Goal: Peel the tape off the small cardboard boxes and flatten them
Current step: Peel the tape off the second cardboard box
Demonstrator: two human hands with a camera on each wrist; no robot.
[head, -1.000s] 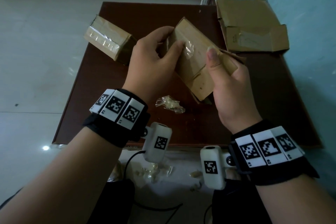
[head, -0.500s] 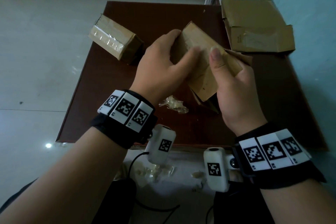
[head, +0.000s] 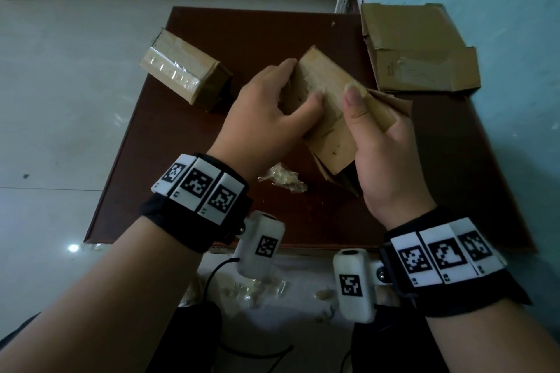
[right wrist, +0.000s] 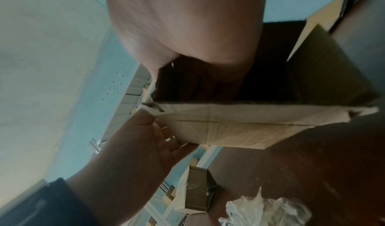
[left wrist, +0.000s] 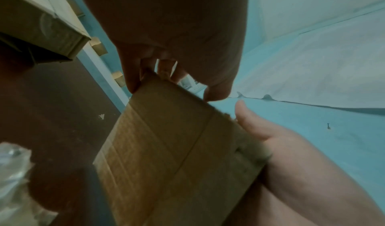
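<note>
I hold a small cardboard box (head: pixel 328 130) tilted above the brown table (head: pixel 303 221). My left hand (head: pixel 300 82) grips its far left end, thumb lying on the top face and fingers curled over the far edge. My right hand (head: pixel 369 121) grips the near right side, thumb on top. In the right wrist view its fingers reach inside the box's open end (right wrist: pixel 239 127). The left fingers (left wrist: pixel 145 81) hook the box's edge (left wrist: pixel 166 147). A second box (head: pixel 181 70), wrapped in shiny tape, lies at the table's far left.
A flattened box (head: pixel 418 48) lies at the far right corner against the blue wall. A crumpled wad of clear tape (head: pixel 283 180) sits on the table under my hands. More tape scraps (head: pixel 257 288) litter the floor by the table's near edge.
My left thumb has slid along the box's top face toward my right thumb. The shiny tape seen on that face a second ago no longer shows. Both hands keep their hold.
</note>
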